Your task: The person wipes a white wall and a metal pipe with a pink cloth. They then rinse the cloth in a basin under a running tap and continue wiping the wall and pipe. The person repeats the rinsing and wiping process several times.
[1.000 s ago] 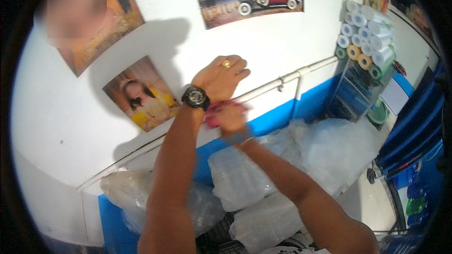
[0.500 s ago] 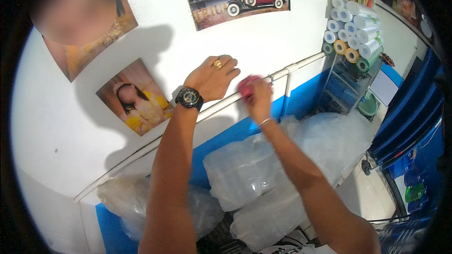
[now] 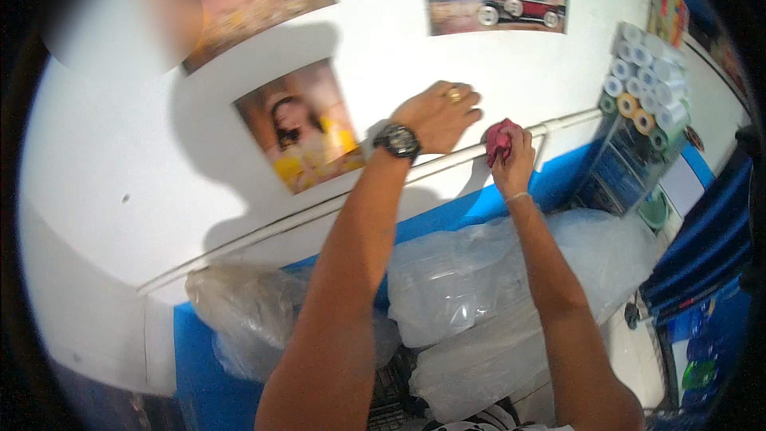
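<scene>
Translucent, wrinkled plastic bags with bulging sides [image 3: 459, 279] lie lowest and nearest, crowding the room beneath both forearms; a narrow strip of smooth blue wall paint [image 3: 471, 209] separates their upper edges from a slim, white, rounded pipe [image 3: 453, 163]. The right hand [image 3: 515, 158] pinches a crumpled, dark-pink, soft cloth [image 3: 498, 140] at this pipe, just left of its downward branch. The left hand [image 3: 439, 118], bearing a gold-coloured ring and a bulky black wristwatch [image 3: 397, 140], lies before the white wall [image 3: 383, 12] above the pipe, fingers loosely bent; its palm is hidden, so whether it encloses anything cannot be told. A short gap parts the hands. Beyond, flat rectangular prints [image 3: 307, 132] border the left hand's space, and stacked white cylindrical rolls [image 3: 648, 80] bound the pipe's right end.
</scene>
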`<state>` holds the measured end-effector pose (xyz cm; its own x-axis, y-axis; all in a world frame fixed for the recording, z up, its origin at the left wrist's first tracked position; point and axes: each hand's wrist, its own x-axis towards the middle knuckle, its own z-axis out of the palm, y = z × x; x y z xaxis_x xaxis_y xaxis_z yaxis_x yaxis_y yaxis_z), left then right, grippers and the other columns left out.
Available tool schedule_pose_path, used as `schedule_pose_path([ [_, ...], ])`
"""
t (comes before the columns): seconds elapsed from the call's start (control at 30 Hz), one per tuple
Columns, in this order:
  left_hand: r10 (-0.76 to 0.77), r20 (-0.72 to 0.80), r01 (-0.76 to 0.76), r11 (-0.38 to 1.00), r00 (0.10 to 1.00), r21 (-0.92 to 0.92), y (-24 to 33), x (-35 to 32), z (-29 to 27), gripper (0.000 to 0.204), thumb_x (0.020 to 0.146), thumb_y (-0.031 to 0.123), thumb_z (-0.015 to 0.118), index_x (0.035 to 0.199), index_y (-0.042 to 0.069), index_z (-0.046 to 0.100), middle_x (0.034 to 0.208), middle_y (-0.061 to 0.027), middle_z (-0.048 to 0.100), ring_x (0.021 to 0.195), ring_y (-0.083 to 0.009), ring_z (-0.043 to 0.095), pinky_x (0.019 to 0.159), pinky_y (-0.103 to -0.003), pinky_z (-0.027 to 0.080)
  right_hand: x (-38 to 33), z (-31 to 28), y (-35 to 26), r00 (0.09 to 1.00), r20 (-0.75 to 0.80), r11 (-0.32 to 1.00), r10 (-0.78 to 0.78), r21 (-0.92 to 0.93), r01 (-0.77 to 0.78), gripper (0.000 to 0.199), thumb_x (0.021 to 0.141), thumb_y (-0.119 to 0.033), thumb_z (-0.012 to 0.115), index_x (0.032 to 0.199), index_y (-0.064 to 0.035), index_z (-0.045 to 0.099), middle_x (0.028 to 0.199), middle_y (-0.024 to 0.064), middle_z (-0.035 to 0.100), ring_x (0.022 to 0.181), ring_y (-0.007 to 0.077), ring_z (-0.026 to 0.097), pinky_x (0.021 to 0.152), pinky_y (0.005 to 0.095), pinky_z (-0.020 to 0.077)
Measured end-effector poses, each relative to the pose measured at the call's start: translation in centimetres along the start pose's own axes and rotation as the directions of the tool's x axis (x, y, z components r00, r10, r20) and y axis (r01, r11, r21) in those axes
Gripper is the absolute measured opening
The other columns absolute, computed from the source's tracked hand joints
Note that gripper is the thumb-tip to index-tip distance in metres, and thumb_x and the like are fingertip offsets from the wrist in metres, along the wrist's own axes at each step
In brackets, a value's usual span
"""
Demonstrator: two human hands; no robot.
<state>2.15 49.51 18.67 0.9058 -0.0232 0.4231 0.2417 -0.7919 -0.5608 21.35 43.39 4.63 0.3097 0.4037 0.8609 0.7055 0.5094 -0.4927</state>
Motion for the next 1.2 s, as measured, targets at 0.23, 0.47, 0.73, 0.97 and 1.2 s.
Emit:
schedule_pose_path([
  [0.23, -0.308, -0.020, 0.283, 0.897, 0.951, -0.340, 3.0, 0.5, -1.5, 0.039, 0.085, 0.037, 0.075, 0.117, 0.015, 0.071, 0.128, -0.0074, 0.061, 0.131, -0.0297, 0.051, 0.113, -0.048, 0.039, -12.0, 14.3, -18.5, 0.874, 0.476, 0.906, 0.096, 0.322, -0.276, 0.042, 0.080, -0.006, 0.069, 0.120, -0.0114, 0.061, 0.115, 0.0149, 0.060, 0.111, 0.0376, 0.059, 0.096, 0.0528, 0.0461],
  [0.47, -0.434, -0.232, 0.187, 0.728, 0.871, -0.659, 17.9, -12.9, -10.6, 0.040, 0.087, 0.031, 0.076, 0.122, 0.013, 0.067, 0.134, -0.0161, 0.057, 0.125, -0.0364, 0.055, 0.108, -0.050, 0.044, -11.5, 13.5, -19.1, 0.918, 0.336, 0.972, -0.211, 0.171, 0.161, 0.050, 0.070, -0.003, 0.074, 0.117, -0.0159, 0.064, 0.120, 0.0136, 0.059, 0.111, 0.0378, 0.060, 0.097, 0.0512, 0.0464],
  [0.73, -0.958, 0.219, 0.780, 0.010, 0.188, -0.625, 36.1, -36.9, -23.4, 0.031, 0.088, 0.020, 0.078, 0.116, 0.010, 0.072, 0.121, -0.0149, 0.066, 0.122, -0.0363, 0.059, 0.105, -0.048, 0.044, -12.6, 15.3, -19.1, 0.928, 0.245, 0.959, -0.282, 0.059, 0.276, 0.045, 0.070, 0.007, 0.062, 0.110, -0.0129, 0.068, 0.115, 0.0133, 0.064, 0.113, 0.0368, 0.060, 0.096, 0.0485, 0.0434],
  [0.97, -0.936, 0.335, 0.756, -0.146, 0.103, -0.639, 41.1, -36.3, -21.7, 0.025, 0.091, 0.019, 0.076, 0.113, 0.006, 0.072, 0.118, -0.0157, 0.067, 0.120, -0.0369, 0.058, 0.103, -0.047, 0.045, -17.7, 26.1, -35.4, 0.773, 0.540, 0.880, -0.333, 0.473, 0.048, 0.042, 0.077, 0.001, 0.070, 0.116, -0.0138, 0.068, 0.124, 0.0126, 0.060, 0.119, 0.0365, 0.058, 0.103, 0.0473, 0.0467],
  [1.2, -0.930, 0.362, 0.591, -0.329, -0.066, -0.737, 40.9, -34.6, -19.5, 0.050, 0.094, 0.016, 0.075, 0.138, 0.003, 0.055, 0.138, -0.0162, 0.056, 0.126, -0.0338, 0.056, 0.107, -0.046, 0.044, -17.4, 13.2, -34.8, 0.627, 0.708, 0.759, -0.325, 0.590, -0.274, 0.039, 0.081, 0.008, 0.065, 0.118, -0.0053, 0.065, 0.115, 0.0135, 0.065, 0.111, 0.0321, 0.064, 0.102, 0.0400, 0.0490],
])
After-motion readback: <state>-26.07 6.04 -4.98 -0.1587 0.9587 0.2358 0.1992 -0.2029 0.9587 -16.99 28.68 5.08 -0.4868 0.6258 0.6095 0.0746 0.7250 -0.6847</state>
